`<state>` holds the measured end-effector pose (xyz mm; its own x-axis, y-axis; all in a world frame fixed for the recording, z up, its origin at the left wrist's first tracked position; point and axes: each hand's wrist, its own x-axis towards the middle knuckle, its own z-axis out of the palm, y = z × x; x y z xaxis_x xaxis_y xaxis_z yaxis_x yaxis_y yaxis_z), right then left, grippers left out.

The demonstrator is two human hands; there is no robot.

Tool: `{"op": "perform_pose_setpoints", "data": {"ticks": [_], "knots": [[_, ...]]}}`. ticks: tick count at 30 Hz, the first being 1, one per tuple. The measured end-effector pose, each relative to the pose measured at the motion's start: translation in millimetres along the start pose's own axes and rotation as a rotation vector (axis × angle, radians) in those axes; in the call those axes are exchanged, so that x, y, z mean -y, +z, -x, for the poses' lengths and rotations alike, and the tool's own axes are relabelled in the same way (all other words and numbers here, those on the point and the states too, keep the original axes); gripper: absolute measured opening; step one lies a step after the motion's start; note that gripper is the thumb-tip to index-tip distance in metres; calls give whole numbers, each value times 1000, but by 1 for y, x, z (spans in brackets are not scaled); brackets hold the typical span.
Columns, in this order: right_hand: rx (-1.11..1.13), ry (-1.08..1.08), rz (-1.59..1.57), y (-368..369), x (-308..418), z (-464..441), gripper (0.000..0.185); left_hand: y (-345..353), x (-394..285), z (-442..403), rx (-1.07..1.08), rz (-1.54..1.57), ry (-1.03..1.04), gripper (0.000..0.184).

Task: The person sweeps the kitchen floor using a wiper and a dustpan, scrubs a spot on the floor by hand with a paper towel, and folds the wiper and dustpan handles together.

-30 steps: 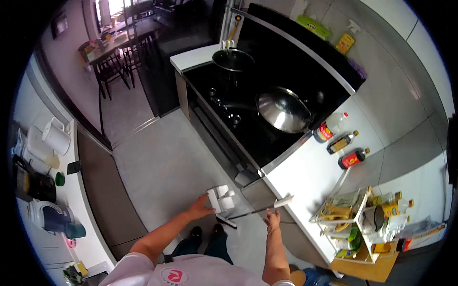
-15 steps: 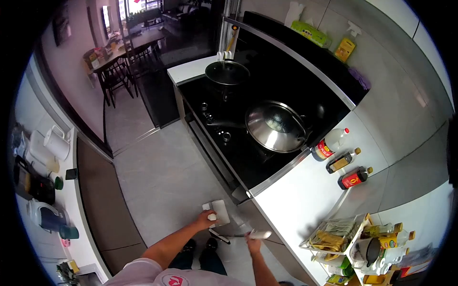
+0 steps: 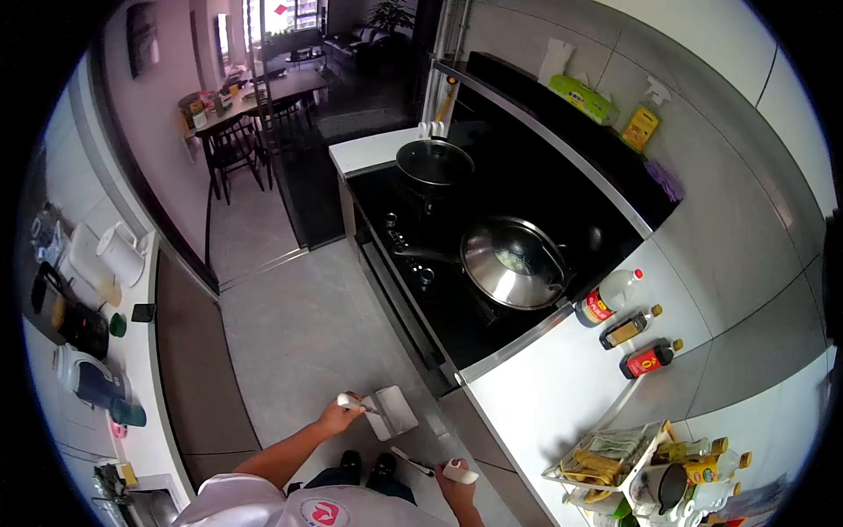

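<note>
My left hand (image 3: 336,417) is closed around the white handle of a dustpan (image 3: 400,409), whose pale pan is down at the grey floor, to the right of that hand. In my right hand (image 3: 457,497) is the white handle of a broom (image 3: 460,472), seen almost end-on. The broom's narrow head lies low near the floor, left of the right hand and below the dustpan, apart from it. My dark shoes are just left of the broom head. Any dirt on the floor is too small to make out.
A counter (image 3: 520,406) with bottles and a dish rack (image 3: 606,461) runs along the right. Beyond it, the black stove (image 3: 386,189) bears a lidded pan (image 3: 514,263) and a lidded pot (image 3: 435,164). A second counter (image 3: 151,369) with a kettle (image 3: 121,255) lines the left.
My left hand has moved left, tilting the dustpan's handle away from the pan. The broom handle in my right hand stands more end-on. The whole view has shifted slightly.
</note>
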<state>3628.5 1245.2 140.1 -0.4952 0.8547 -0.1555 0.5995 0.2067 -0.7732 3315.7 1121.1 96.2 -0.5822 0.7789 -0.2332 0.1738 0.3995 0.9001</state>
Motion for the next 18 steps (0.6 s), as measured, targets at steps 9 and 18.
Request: {"op": "perform_pose_setpoints", "data": {"ticks": [9, 18], "knots": [[-48, -192, 187, 2, 112, -56, 31, -94, -13, 43, -233, -39, 63, 29], [-22, -434, 141, 98, 248, -120, 24, -210, -68, 53, -296, -113, -107, 29]]}}
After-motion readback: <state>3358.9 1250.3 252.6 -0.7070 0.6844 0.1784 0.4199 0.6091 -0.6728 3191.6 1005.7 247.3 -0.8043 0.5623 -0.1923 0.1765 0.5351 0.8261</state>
